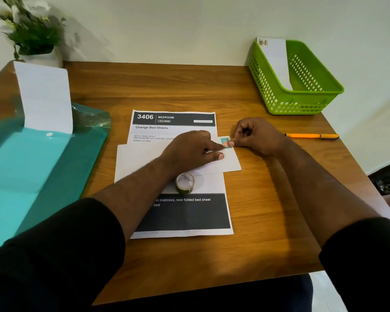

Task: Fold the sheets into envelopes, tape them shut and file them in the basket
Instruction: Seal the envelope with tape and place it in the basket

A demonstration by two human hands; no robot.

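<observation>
Taping under way at the table's (245, 199) middle: folded envelope (212, 164) lying flat on a printed sheet (185, 212), which serves as a work mat. Left hand (189, 152) spread over the envelope, index finger straight and pressing beside the small patterned piece of tape (225, 143) at the top right corner, probably to keep the fold from springing open and the paper from sliding. Right hand (259, 136) curled, grip narrow, thumb and forefinger pinching the outer edge of that tape, seemingly to lay it over the corner; how far it is stuck down, impossible to tell. Tape roll (185, 182) parked on the sheet just below the left wrist, close for the next piece. Green basket (302, 102) at the far right corner, well apart, already holding one white envelope (277, 61) leaning against its wall. Stack of blank sheets (45, 95) propped in a teal folder (32, 167) on the left, within reach. Orange pen (311, 136) beyond the right hand, idle. Potted plant (32, 30) at far left.
</observation>
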